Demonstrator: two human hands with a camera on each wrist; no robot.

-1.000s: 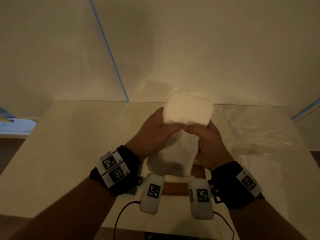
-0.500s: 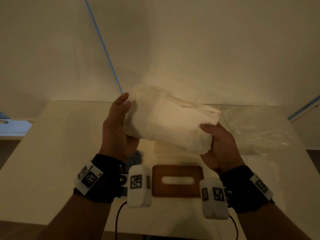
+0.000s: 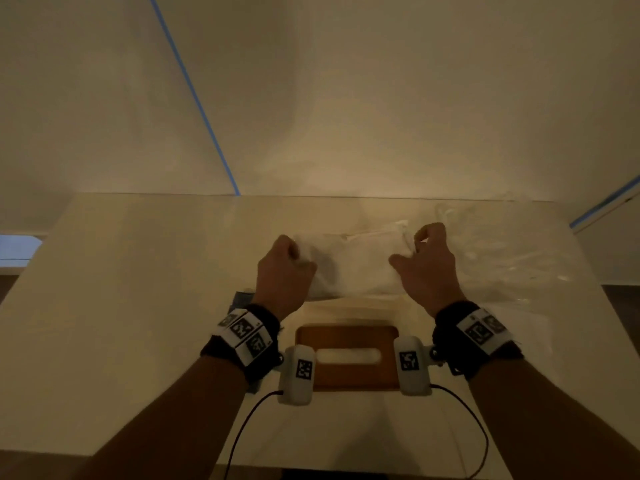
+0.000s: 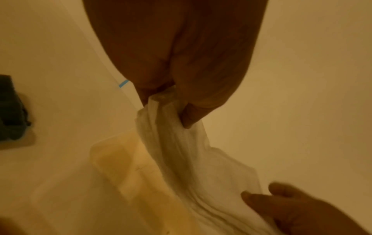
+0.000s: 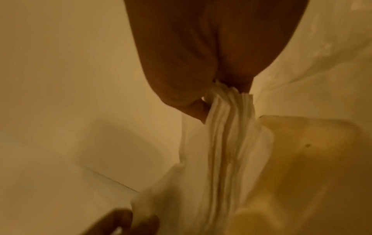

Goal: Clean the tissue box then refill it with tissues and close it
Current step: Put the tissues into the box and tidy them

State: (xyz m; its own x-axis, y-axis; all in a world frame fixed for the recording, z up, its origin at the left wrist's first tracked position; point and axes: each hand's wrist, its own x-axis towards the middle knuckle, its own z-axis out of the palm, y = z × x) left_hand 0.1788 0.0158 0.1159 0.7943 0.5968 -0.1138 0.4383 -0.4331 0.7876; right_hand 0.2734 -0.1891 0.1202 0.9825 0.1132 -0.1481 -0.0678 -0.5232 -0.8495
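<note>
Pinching one short end each, the two hands hold the tissue stack (image 3: 353,268) stretched crosswise, its long axis running left to right just above the open box (image 4: 120,167). The left hand (image 3: 282,271) has thumb and curled fingers closed on the left end; the right hand (image 3: 427,268) grips the right end the same way, and both wrist views show the layered edges bunched between thumb and fingers. Neither hand is nearer: the stack hangs between them, sagging a little in the middle. The box lies directly under the stack on the bench (image 3: 138,306), its long side seeming parallel to the stack, so the coming move looks like a straight lowering with no turn needed. From the wrist views the box seems empty, pale inside, though its far corners are hidden by the tissues. The wooden lid (image 3: 346,355), slot upward, lies on the bench nearer the person, between the wrists. A crumpled clear wrapper (image 3: 502,251) lies to the right, and a dark cloth (image 4: 12,108) to the left of the box.
</note>
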